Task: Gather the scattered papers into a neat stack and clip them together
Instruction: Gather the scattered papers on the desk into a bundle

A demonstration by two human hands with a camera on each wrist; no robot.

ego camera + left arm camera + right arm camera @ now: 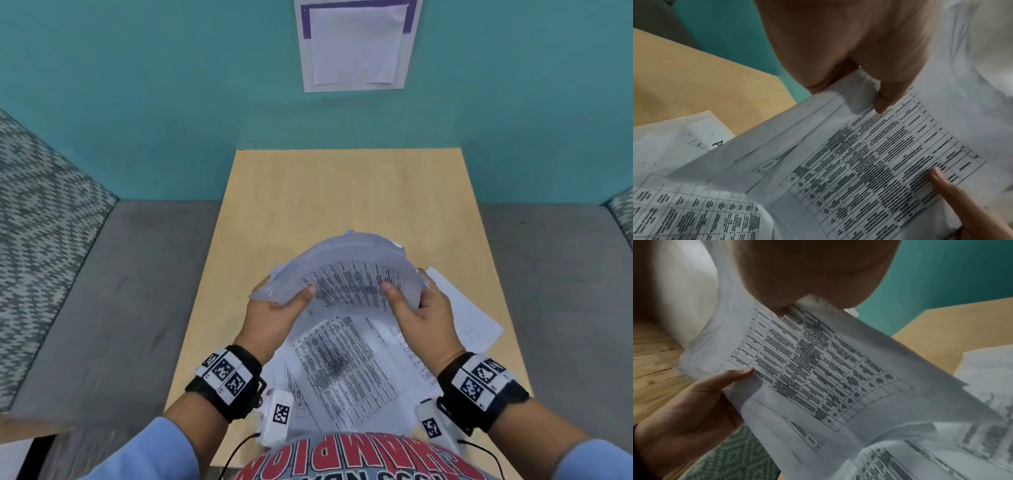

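A bundle of printed papers (356,274) is lifted above the wooden table (342,192), bowed upward with its far end curling over. My left hand (279,310) grips its left edge, thumb on top. On the right edge my right hand (419,308) grips it the same way. In the left wrist view my left thumb (885,99) presses the top sheet (869,162). The right wrist view shows my right hand (807,272) on the same sheet (818,369). Loose sheets (342,373) lie under the bundle, and another sheet (472,318) lies to the right. No clip is in view.
The table stands against a teal wall (154,102) with a white sheet (356,44) stuck on it. Grey bench seats (120,291) flank the table, with patterned cushions (37,212) at the far sides. The table's far half is bare wood.
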